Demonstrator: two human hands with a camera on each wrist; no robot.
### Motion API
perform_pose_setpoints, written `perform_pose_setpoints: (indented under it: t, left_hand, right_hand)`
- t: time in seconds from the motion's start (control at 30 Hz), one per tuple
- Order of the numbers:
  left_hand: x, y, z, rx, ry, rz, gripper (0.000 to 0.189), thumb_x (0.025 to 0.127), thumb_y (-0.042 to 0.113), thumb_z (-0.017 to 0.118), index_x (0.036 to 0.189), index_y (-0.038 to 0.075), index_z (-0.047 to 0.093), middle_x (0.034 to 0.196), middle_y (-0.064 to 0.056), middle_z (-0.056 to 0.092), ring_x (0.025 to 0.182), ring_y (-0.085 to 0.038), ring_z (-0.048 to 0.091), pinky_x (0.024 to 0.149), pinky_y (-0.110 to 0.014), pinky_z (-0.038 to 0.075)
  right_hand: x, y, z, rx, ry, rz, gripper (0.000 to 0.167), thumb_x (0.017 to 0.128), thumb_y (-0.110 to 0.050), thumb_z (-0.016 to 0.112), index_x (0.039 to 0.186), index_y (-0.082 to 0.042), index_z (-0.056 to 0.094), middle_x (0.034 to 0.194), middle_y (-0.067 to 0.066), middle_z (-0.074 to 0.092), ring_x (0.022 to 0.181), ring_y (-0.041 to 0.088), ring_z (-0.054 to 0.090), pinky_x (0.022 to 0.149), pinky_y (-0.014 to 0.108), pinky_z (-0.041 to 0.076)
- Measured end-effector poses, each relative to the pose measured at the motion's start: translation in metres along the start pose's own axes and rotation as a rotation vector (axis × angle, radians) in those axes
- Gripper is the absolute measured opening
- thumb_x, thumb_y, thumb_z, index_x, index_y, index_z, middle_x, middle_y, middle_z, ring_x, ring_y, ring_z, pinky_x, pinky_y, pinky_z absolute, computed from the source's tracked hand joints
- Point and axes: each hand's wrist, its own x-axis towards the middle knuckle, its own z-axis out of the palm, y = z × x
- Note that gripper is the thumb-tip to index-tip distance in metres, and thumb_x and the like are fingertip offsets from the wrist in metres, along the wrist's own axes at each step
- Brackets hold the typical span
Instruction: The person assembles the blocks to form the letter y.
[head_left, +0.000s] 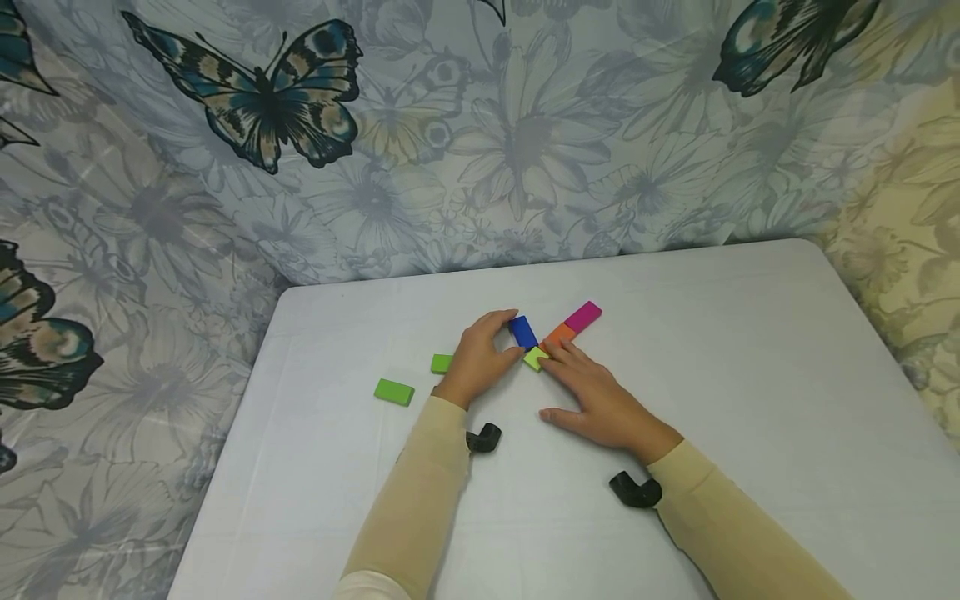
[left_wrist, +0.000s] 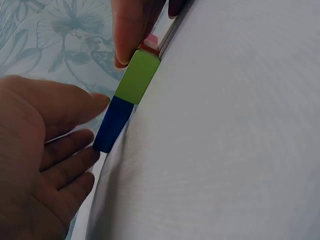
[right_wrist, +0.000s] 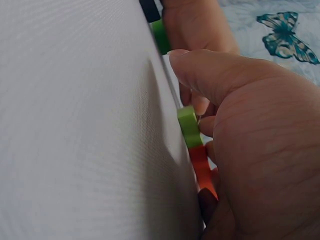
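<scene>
My left hand (head_left: 480, 357) pinches the blue block (head_left: 523, 332) by its ends, index finger at the far end and thumb at the near one. My right hand (head_left: 600, 404) lies with fairly straight fingers touching the light green block (head_left: 536, 358) and the orange block (head_left: 558, 335); its thumb is held apart. Beyond the orange block, a magenta block (head_left: 583, 316) continues the slanting line. In the left wrist view the blue block (left_wrist: 115, 125) meets the light green block (left_wrist: 138, 76). The right wrist view shows the orange block (right_wrist: 201, 167) against the light green one.
Two green blocks lie left of my left hand: one green block (head_left: 393, 392) in full view, another green block (head_left: 441, 363) partly behind the wrist. A white-covered table (head_left: 735, 358) carries everything. Butterfly-patterned cloth (head_left: 525, 150) hangs behind its far edge.
</scene>
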Motion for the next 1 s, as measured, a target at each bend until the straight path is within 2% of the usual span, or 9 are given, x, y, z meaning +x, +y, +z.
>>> perform_pose_setpoints:
  t: [0.17,0.37,0.63,0.77,1.0]
  left_hand:
    - [-0.001,-0.001,-0.002,-0.085,0.039,0.020,0.056,0.103,0.022,0.081,0.154,0.009,0.062,0.150,-0.003,0.063,0.143,-0.016,0.053,0.121,-0.035,0.038]
    - [-0.002,-0.001,-0.006,-0.264,0.106,0.023,0.049,0.113,0.038,0.063,0.150,0.005,0.064,0.146,-0.003,0.066,0.136,-0.015,0.059,0.116,-0.036,0.044]
    - [-0.002,0.002,-0.019,-0.407,0.217,0.077,0.045,0.120,0.031,0.047,0.146,-0.002,0.065,0.140,-0.011,0.070,0.133,-0.023,0.063,0.112,-0.039,0.049]
    - [-0.003,0.000,-0.024,-0.493,0.237,0.102,0.046,0.121,0.027,0.041,0.148,-0.002,0.062,0.139,-0.015,0.070,0.130,-0.030,0.066,0.111,-0.044,0.051]
    - [-0.009,-0.002,-0.036,-0.567,0.233,0.073,0.058,0.121,0.044,0.031,0.157,0.006,0.057,0.141,-0.013,0.069,0.129,-0.033,0.066,0.103,-0.055,0.054]
  right_hand:
    - [0.001,0.000,0.001,-0.013,-0.002,0.010,0.083,0.098,-0.042,0.083,0.164,-0.004,0.048,0.176,0.011,0.029,0.164,0.036,0.014,0.122,0.072,0.025]
    - [0.001,0.000,0.001,-0.012,0.004,0.000,0.082,0.098,-0.040,0.083,0.162,-0.002,0.050,0.176,0.012,0.030,0.164,0.037,0.015,0.122,0.072,0.026]
    - [0.001,-0.001,0.001,-0.016,-0.008,0.030,0.083,0.097,-0.042,0.083,0.164,-0.005,0.049,0.177,0.009,0.029,0.164,0.035,0.013,0.122,0.072,0.025]
    - [0.001,-0.001,0.002,-0.024,-0.016,0.041,0.083,0.098,-0.041,0.083,0.164,-0.006,0.049,0.177,0.010,0.029,0.164,0.036,0.014,0.121,0.073,0.026]
    - [0.000,-0.002,0.002,-0.030,-0.024,0.060,0.082,0.098,-0.042,0.082,0.164,-0.006,0.048,0.177,0.010,0.028,0.165,0.035,0.013,0.122,0.071,0.025]
